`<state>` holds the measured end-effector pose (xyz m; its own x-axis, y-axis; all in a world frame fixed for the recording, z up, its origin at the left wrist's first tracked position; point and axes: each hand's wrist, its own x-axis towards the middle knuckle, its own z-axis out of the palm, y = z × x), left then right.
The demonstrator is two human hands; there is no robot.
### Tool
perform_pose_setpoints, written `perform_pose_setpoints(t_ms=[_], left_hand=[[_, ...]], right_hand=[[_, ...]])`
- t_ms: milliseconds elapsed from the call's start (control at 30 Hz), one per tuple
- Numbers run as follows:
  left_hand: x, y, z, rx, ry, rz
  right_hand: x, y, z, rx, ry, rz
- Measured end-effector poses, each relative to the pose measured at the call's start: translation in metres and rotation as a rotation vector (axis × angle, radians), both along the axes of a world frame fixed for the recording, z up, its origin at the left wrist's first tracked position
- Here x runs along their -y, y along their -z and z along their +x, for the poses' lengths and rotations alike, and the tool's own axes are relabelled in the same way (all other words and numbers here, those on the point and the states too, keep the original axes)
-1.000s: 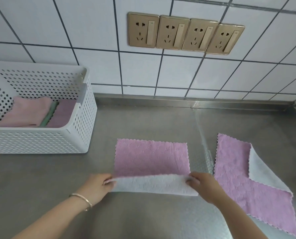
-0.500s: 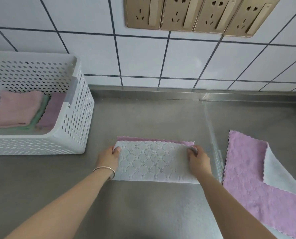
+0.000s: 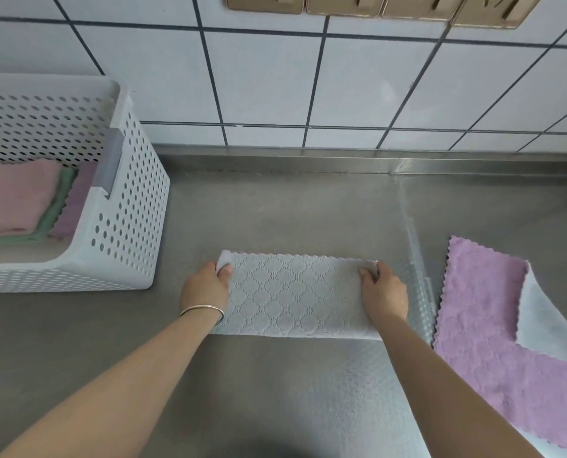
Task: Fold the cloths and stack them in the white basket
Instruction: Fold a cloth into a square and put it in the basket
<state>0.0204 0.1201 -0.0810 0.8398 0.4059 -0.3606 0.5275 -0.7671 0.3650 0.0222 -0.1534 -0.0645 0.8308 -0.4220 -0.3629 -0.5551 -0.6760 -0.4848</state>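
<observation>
The folded cloth (image 3: 295,295) lies flat at the centre of my view, pale grey diamond-textured side up, a sliver of pink scalloped edge showing along its far side. It forms a long rectangle whose long axis runs left to right, parallel to the wall, fold line toward me.

My left hand (image 3: 206,289) pinches the far left corner, thumb on top and fingers curled under the lifted corner. My right hand (image 3: 384,294) grips the far right corner, fingers bent over the edge. A thin metal bangle (image 3: 203,310) sits on the left wrist.

The cloth rests on a brushed stainless-steel worktop (image 3: 275,209) with a raised lip at the back. Behind it rises a wall of white tiles (image 3: 265,77) with dark grout, and a row of gold-coloured sockets (image 3: 374,4) is cut off at 12 o'clock.

At 9 to 10 o'clock from the cloth stands the white basket (image 3: 126,226), perforated, well apart from it. Inside lies a stack: a folded pink cloth (image 3: 14,196) on top, a green cloth (image 3: 54,213) beneath, a mauve cloth (image 3: 77,206) lowest. At 3 to 4 o'clock, near the right hand, a purple cloth (image 3: 480,325) lies spread, one corner turned back to show its grey underside. Nothing lies on the worktop between the folded cloth and the basket.
</observation>
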Motion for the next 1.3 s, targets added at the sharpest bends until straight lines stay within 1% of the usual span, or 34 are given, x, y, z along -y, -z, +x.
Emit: perform_pose_setpoints(t_ms=[67, 133, 200, 233, 267, 300, 333, 400, 467, 533, 633, 700, 800, 867, 1000, 1067, 1133, 1200, 1267, 1300], left_hand=[[0.000, 0.002, 0.000, -0.006, -0.009, 0.021], [0.000, 0.000, -0.002, 0.017, -0.062, 0.008], [0.002, -0.005, -0.009, 0.136, -0.123, -0.022], [0.003, -0.006, -0.014, 0.220, -0.097, 0.009], [0.005, -0.006, -0.019, 0.304, -0.029, 0.078], [0.009, -0.006, -0.025, 0.356, 0.065, 0.139], [0.013, -0.005, -0.031, 0.369, 0.174, 0.177], [0.023, -0.001, -0.043, 0.320, 0.417, 0.203], [0.032, 0.006, -0.054, 0.244, 0.616, 0.247], [0.038, 0.012, -0.060, 0.147, 0.707, 0.301], [0.040, 0.016, -0.064, 0.026, 0.694, 0.303], [0.040, 0.013, -0.065, -0.008, 0.715, 0.308], [0.039, 0.009, -0.062, -0.026, 0.762, 0.292], [0.038, 0.007, -0.061, -0.037, 0.750, 0.273], [0.037, 0.008, -0.060, -0.017, 0.758, 0.249], [0.042, 0.000, -0.058, -0.069, 0.745, 0.216], [0.053, -0.016, -0.054, -0.112, 0.693, 0.132], [0.069, -0.040, -0.049, -0.068, 0.591, -0.082], [0.084, -0.065, -0.043, 0.001, 0.416, -0.385], [0.090, -0.074, -0.038, -0.018, 0.354, -0.496]], right_hand=[[-0.001, -0.002, 0.001, -0.012, 0.042, 0.013], [-0.001, -0.007, -0.001, -0.007, 0.103, 0.051], [0.001, -0.013, -0.007, 0.021, 0.132, 0.044], [0.002, -0.015, -0.012, 0.030, 0.144, 0.029], [0.003, -0.017, -0.018, 0.033, 0.156, 0.013], [0.005, -0.019, -0.025, 0.036, 0.166, -0.001], [0.006, -0.020, -0.033, 0.038, 0.170, -0.017], [0.007, -0.019, -0.049, 0.023, 0.156, -0.052], [0.006, -0.017, -0.063, -0.025, 0.133, -0.079], [0.002, -0.015, -0.072, -0.083, 0.109, -0.101], [0.000, -0.010, -0.076, -0.114, 0.099, -0.135], [0.002, -0.008, -0.077, -0.115, 0.101, -0.154], [0.007, -0.005, -0.080, -0.134, 0.116, -0.144], [0.007, -0.007, -0.079, -0.159, 0.117, -0.163], [0.009, -0.009, -0.072, -0.294, 0.062, -0.177], [0.012, -0.009, -0.066, -0.339, 0.038, -0.131], [0.009, -0.014, -0.064, -0.303, 0.025, -0.112], [0.001, -0.023, -0.063, -0.156, 0.025, -0.118], [-0.015, -0.036, -0.066, 0.075, 0.018, -0.123], [-0.025, -0.042, -0.068, 0.227, -0.012, -0.140]])
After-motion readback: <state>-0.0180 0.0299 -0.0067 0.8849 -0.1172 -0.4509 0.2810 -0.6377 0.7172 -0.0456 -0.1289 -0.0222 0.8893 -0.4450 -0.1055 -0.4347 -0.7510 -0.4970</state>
